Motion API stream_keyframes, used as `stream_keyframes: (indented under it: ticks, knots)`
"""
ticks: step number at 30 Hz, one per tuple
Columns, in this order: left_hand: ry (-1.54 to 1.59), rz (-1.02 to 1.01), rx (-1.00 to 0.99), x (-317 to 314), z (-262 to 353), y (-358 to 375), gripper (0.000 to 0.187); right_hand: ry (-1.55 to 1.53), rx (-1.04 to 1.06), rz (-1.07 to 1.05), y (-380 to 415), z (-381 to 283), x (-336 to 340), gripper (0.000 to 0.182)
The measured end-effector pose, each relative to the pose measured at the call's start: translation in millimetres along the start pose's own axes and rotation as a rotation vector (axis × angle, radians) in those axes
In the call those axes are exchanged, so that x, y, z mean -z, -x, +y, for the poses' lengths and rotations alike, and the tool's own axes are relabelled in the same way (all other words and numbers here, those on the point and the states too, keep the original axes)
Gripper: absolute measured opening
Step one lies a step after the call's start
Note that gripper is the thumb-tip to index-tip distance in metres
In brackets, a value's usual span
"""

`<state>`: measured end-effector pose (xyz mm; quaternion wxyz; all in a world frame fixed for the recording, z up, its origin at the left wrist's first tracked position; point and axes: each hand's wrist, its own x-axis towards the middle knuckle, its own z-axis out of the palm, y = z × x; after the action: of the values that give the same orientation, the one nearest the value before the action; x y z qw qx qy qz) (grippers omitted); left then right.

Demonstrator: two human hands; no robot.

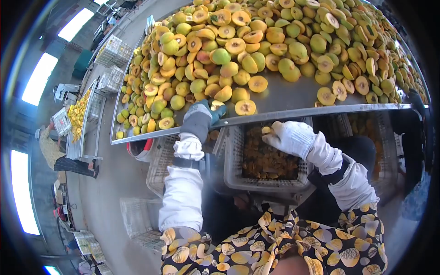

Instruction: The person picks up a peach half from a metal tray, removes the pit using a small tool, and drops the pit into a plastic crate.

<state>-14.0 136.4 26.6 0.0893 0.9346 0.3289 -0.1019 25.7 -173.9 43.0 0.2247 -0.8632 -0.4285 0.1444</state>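
— Grey glove on the left hand (200,120)?
— Yes, its grip is clamped on a fruit half (216,105) at the surface (293,97) edge.
— And the right hand (289,136)?
— White glove, grip pinched on a small fruit piece (266,130), directly over the crate (266,158) below.

My left hand (200,120), in a grey glove, sits at the near edge of the metal table (293,94), closed on a halved fruit (217,106) with its yellow cut face showing. My right hand (289,136), in a white glove, hangs over the grey plastic crate (270,183) below the table edge, pinching a small pit (266,130). The crate holds a layer of brown pits. Heaped halved fruit covers the far table.
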Motion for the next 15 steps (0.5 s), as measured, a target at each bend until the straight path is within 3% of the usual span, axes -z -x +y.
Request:
stream_keyframes:
  ticks: [2, 5, 8, 9, 12, 13, 15]
  knots:
    - [0.022, -0.156, -0.049, 14.5, -3.3, -3.4, 0.070, -0.015, 0.005, -0.029, 0.2, 0.7, -0.4, 0.050]
    - [-0.087, -0.098, -0.083, 24.8, 3.7, 7.5, 0.067, -0.038, 0.015, -0.023, -0.2, 1.5, -6.7, 0.051]
    - [-0.102, 0.370, -0.200, 17.8, 0.6, 19.0, 0.067, -0.195, 0.069, 0.150, -3.1, -2.2, -7.2, 0.052]
    - [0.033, 0.444, -0.226, 14.3, -5.5, 19.9, 0.063, -0.248, 0.139, 0.202, -7.9, 0.4, -10.2, 0.051]
    - [0.591, 0.783, -0.166, -21.0, -13.5, 10.3, 0.054, -0.928, -0.227, -0.207, -9.6, -34.1, 25.2, 0.051]
    - [0.883, 0.671, -0.030, -15.2, -1.1, 26.9, 0.050, -1.028, -0.194, -0.257, -13.3, -35.4, 22.5, 0.051]
    - [1.342, 0.598, -0.067, -24.7, 13.4, 30.2, 0.051, -1.077, -0.149, -0.255, -18.3, -41.5, 17.4, 0.050]
